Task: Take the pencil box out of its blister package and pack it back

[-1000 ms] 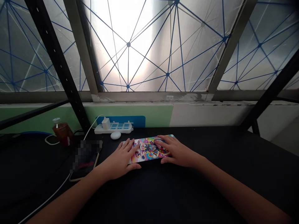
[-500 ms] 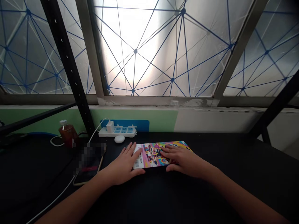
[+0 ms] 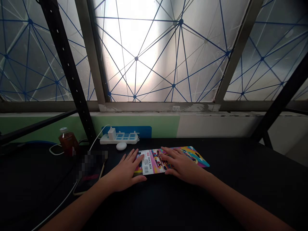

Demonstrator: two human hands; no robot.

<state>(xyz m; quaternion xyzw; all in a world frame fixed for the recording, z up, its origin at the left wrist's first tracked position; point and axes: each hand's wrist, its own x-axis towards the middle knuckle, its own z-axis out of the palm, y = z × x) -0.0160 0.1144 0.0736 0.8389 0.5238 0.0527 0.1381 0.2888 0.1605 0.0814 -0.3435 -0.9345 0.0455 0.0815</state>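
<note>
L hand (image 3: 124,171), R hand (image 3: 184,166) on PENCIL BOX (image 3: 150,163)

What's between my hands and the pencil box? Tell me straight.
Nothing visible: the left hand and the right hand both lie directly on the pencil box, touching its printed face.

The pencil box (image 3: 155,162) has a smooth, shiny cover that looks like coated card, with a white paper label (image 3: 148,167) on it. The table (image 3: 240,183) top is black and matt. The power strip (image 3: 119,139) is smooth white plastic. The bottle (image 3: 68,143) looks like clear plastic. The post (image 3: 64,64) is black painted metal, and the wall (image 3: 216,126) has smooth paint.
</note>
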